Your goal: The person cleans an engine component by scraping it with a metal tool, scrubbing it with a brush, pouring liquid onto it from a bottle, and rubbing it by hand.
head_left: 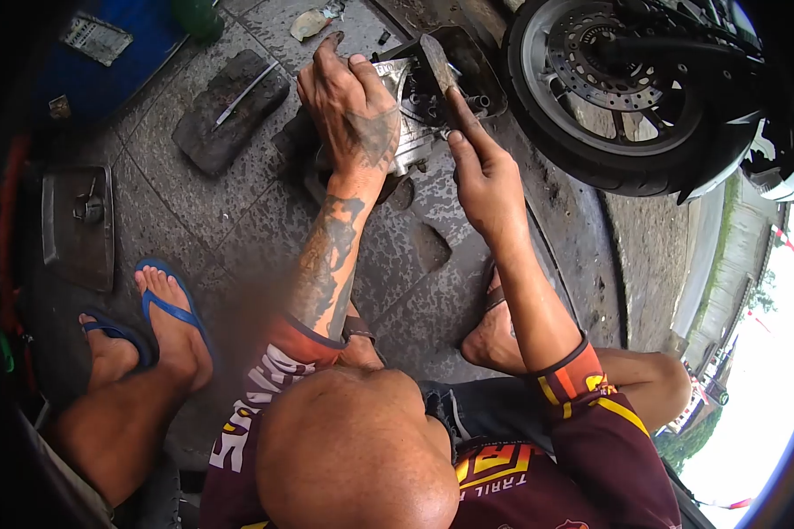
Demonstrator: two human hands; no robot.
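Observation:
A pale metal casing point(410, 145) with an open, dark interior lies on the tiled floor at the top centre. My left hand point(348, 119), dark with grime, is closed at the casing's left side, its fingers curled and its palm side hidden. In my right hand point(485, 172) is a flat, dirty blade-like tool point(434, 63), with the index finger stretched along it. The tool slants up and left over the casing's right part. A dark tray point(496, 93) lies behind the casing.
A motorcycle wheel point(538, 132) stands at the upper right. On the left are a dark block point(203, 145) with a thin tool point(245, 95) on it and a metal tray point(79, 264). Another person's feet in blue flip-flops point(181, 313) are at the lower left. A bald head shows at the bottom.

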